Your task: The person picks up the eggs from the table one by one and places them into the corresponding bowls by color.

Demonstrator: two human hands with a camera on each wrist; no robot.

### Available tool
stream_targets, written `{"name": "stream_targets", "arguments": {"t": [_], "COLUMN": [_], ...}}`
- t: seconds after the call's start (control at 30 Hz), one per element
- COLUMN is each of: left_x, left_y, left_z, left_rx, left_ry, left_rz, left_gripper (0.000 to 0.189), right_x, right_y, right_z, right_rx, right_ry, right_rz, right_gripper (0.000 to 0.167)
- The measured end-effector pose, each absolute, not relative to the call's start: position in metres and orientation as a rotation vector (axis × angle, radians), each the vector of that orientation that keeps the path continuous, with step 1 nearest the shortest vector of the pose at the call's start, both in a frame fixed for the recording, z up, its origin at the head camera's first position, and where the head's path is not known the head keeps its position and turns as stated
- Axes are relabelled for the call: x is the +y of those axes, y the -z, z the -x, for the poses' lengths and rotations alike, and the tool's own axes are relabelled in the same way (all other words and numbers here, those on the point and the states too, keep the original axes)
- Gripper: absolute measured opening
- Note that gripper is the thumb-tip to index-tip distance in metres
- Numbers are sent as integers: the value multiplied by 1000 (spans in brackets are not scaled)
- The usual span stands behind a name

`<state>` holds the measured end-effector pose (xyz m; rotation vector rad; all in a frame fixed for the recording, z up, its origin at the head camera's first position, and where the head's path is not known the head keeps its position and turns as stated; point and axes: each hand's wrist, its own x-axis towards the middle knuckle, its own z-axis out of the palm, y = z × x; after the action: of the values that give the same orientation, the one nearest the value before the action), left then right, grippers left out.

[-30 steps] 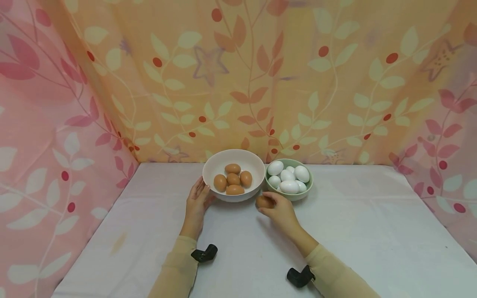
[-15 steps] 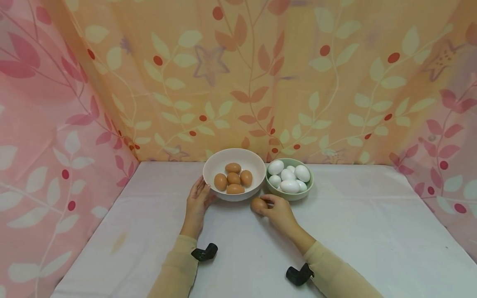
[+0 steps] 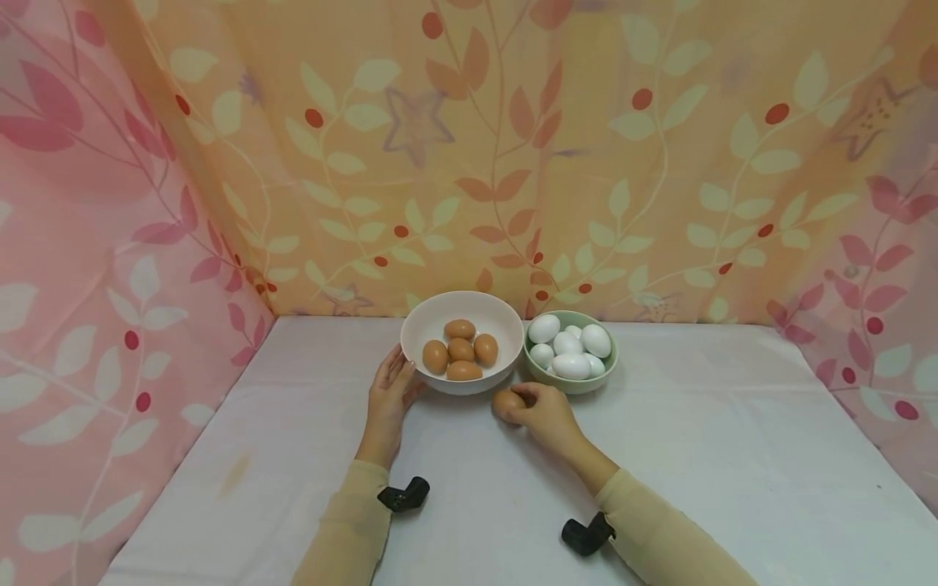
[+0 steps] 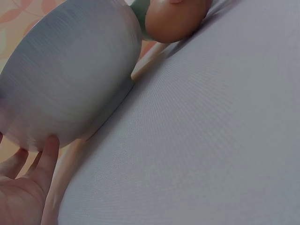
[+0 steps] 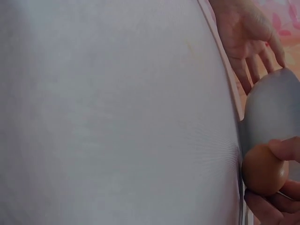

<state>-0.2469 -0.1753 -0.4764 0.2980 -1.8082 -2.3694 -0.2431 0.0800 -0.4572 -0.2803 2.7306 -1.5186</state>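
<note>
A white bowl point(image 3: 494, 313) at the back of the table holds several brown eggs point(image 3: 461, 350). My left hand point(image 3: 387, 407) touches its left side, the fingers fairly straight against the outer wall point(image 4: 70, 70). Just in front of the bowls, my right hand point(image 3: 551, 419) pinches another brown egg point(image 3: 506, 405) between thumb and fingers. In the right wrist view this egg point(image 5: 263, 171) is at or very close to the cloth; I cannot tell if it rests there. The white bowl hides the far fingers of my left hand in part.
A smaller green bowl point(image 3: 582, 386), filled with several white eggs point(image 3: 570, 366), stands right beside the white bowl. White cloth point(image 3: 696, 456) covers the table. Patterned curtains hang behind point(image 3: 454, 163) and at both sides.
My right hand has shifted slightly left with the brown egg, and more of the egg now shows past the fingers. The left hand stays against the white bowl.
</note>
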Motion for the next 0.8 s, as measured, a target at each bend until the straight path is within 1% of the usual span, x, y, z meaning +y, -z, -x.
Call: {"name": "stream_targets", "arguments": {"t": [0.13,0.53,0.8], "left_x": [-176,-176,-174], "left_y": [477,476,476], "left_z": [247,246,245], "left_rx": [-1805,-1818,-1806], "left_ry": [2375,2354,2358], "left_rz": [-298,-288,-278], "left_gripper": [56,56,55], "right_x": [81,76,65], "right_y": [446,389,375], "right_z": [240,234,246], "right_rx": [2700,2566,2554], "right_ry": [1530,1555,1555], "right_rz": [291,422,443], "right_gripper": [43,44,47]}}
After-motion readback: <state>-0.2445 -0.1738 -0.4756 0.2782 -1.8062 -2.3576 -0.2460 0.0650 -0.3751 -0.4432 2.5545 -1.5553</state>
